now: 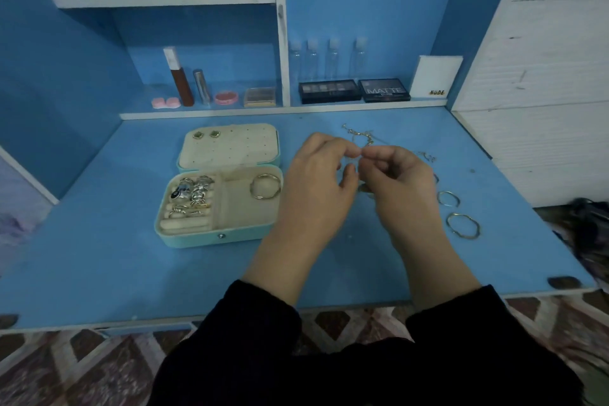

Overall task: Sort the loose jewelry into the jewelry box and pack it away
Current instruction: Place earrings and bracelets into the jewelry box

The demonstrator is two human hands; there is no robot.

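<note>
Just above the blue surface (131, 257), my left hand (316, 175) and right hand (400, 181) met fingertip to fingertip. Both pinched a thin, pale metal chain (361, 136), part of which showed beyond my knuckles. To their left the jewelry box (211, 241) lay open, a rounded mint-green case with a cream, soft-looking lining. Its lid held a pair of square green earrings (206, 134) pinned in a dotted panel. Silver rings (192, 194) sat packed among the padded rolls in the left compartment. A round wire bangle (265, 186) lay in the far right compartment. A plain bangle (448, 198) and a wavy bangle (463, 225) rested on the surface near my right hand.
</note>
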